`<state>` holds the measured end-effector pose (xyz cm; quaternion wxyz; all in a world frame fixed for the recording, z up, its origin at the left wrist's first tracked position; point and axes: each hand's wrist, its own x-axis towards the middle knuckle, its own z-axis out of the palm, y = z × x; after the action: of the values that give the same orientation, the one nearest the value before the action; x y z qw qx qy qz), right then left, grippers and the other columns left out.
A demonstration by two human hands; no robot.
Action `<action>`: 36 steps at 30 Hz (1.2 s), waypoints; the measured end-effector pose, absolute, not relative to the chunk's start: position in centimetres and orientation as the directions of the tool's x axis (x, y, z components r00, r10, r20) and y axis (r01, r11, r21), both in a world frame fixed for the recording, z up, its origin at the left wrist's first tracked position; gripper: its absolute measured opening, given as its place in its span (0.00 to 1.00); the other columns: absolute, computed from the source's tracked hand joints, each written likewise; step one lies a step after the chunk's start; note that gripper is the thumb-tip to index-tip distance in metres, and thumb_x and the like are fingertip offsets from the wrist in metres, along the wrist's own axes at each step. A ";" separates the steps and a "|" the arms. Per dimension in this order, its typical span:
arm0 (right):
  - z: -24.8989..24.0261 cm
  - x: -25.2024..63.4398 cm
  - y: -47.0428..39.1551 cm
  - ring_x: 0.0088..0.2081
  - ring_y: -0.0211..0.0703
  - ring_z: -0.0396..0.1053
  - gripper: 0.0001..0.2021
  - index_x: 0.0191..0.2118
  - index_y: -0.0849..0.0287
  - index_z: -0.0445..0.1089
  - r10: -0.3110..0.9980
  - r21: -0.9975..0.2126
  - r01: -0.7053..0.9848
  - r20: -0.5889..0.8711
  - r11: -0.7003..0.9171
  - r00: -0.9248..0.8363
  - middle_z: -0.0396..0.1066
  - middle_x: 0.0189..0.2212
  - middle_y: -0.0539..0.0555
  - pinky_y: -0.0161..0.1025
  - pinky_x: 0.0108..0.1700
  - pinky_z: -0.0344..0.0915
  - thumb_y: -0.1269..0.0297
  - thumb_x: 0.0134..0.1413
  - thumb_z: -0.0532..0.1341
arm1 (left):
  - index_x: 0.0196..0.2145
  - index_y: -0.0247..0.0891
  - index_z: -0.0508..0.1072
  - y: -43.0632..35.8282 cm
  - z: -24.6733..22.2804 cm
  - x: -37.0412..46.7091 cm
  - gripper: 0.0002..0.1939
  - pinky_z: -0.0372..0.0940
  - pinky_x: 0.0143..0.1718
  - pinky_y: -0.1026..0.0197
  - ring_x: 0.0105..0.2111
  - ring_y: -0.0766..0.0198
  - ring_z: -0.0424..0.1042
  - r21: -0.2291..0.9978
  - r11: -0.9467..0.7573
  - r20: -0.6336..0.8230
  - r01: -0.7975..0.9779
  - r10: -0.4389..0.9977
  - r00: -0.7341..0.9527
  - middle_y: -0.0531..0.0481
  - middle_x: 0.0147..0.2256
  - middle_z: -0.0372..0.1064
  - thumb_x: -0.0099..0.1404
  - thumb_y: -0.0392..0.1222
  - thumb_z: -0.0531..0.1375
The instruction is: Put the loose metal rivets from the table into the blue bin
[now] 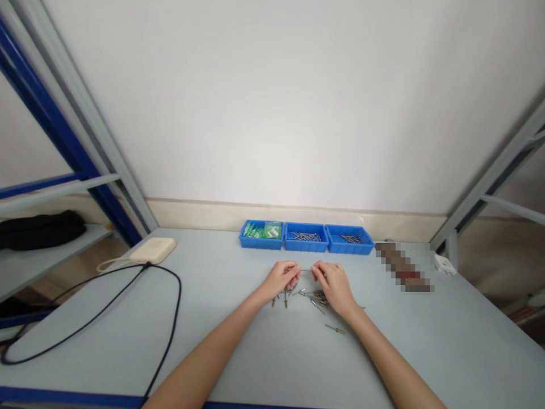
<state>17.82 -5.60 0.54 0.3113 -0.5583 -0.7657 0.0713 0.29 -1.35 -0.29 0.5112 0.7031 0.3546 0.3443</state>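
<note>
Pinching a thin metal pin (305,270) between them, two bare hands meet above a pale gray table (251,363), in the view from the head camera. The left hand (281,278) has its thumb and fingers closed at one end of the pin, and the right hand (336,284) grips the other end, fingertips nearly together; the pin lies level between them, just in front of the middle bin. Loose rivets (318,296) with slim shanks and brassy ends are scattered beneath and between the hands, some partly hidden by the right hand, while a single rivet (335,329) lies apart, nearer the camera.

Behind the hands, three blue bins stand in a row near the wall (272,113): the left bin (261,244) holds green and white packets (272,230), the middle bin (304,246) silvery pins (304,237), and the right bin (351,249) a smaller heap of metal pieces (351,239). At left, a looping black cable (179,289) runs beside a cream-colored box (153,250); at far right sit a pixelated patch (402,270) and a small white object (445,264).
</note>
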 end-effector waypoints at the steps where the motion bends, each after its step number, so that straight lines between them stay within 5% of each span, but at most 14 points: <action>1: 0.5 17.8 -5.6 0.28 0.39 0.66 0.18 0.28 0.59 0.65 0.905 -0.461 0.813 0.389 0.356 -0.175 0.71 0.24 0.50 0.37 0.37 0.52 0.59 0.64 0.44 | 0.21 0.35 0.63 -1.4 -0.3 0.3 0.22 0.52 0.19 0.69 0.16 0.72 0.56 0.964 -0.222 0.119 0.144 0.848 0.516 0.56 0.16 0.56 0.60 0.57 0.52; 14: -0.2 18.0 -4.9 0.27 0.39 0.66 0.13 0.30 0.58 0.68 0.932 -0.681 0.662 0.356 0.312 -0.073 0.71 0.24 0.50 0.34 0.33 0.57 0.58 0.58 0.52 | 0.27 0.36 0.63 -1.3 -0.3 0.3 0.18 0.51 0.17 0.70 0.15 0.73 0.56 0.980 -0.182 0.114 0.086 0.854 0.508 0.58 0.16 0.58 0.58 0.56 0.55; 20: -0.4 17.7 -5.0 0.23 0.39 0.63 0.20 0.21 0.58 0.64 0.939 -0.676 0.676 0.336 0.292 -0.071 0.66 0.17 0.49 0.35 0.32 0.55 0.56 0.60 0.48 | 0.20 0.36 0.61 -1.5 -0.2 0.4 0.22 0.51 0.18 0.69 0.15 0.74 0.54 0.976 -0.186 0.100 0.115 0.848 0.521 0.57 0.14 0.55 0.58 0.58 0.54; 26: -0.8 18.0 -4.7 0.32 0.42 0.69 0.13 0.32 0.58 0.69 0.923 -0.688 0.654 0.383 0.314 -0.040 0.73 0.28 0.52 0.37 0.39 0.59 0.60 0.59 0.50 | 0.28 0.35 0.66 -1.2 -0.6 0.4 0.21 0.50 0.17 0.69 0.14 0.73 0.54 0.980 -0.157 0.069 0.119 0.839 0.540 0.58 0.15 0.56 0.56 0.59 0.56; 29: -0.8 18.1 -4.5 0.35 0.44 0.68 0.13 0.29 0.58 0.68 0.914 -0.675 0.659 0.404 0.332 -0.046 0.73 0.29 0.53 0.38 0.42 0.58 0.59 0.58 0.51 | 0.26 0.35 0.65 -1.2 -0.4 0.4 0.22 0.49 0.17 0.69 0.14 0.73 0.53 0.982 -0.149 0.062 0.120 0.841 0.538 0.59 0.14 0.55 0.54 0.60 0.57; 36: -1.2 18.1 -4.4 0.29 0.40 0.67 0.17 0.23 0.59 0.66 0.932 -0.696 0.637 0.346 0.332 -0.108 0.70 0.22 0.50 0.36 0.38 0.58 0.58 0.60 0.50 | 0.22 0.36 0.63 -1.3 -0.2 0.3 0.23 0.50 0.17 0.70 0.14 0.74 0.53 0.975 -0.180 0.090 0.131 0.856 0.510 0.58 0.14 0.54 0.57 0.60 0.54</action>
<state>18.07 -4.44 -1.23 0.3856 -0.5454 -0.7192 0.1912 0.27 -1.31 -0.16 0.5305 0.6881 0.3584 0.3417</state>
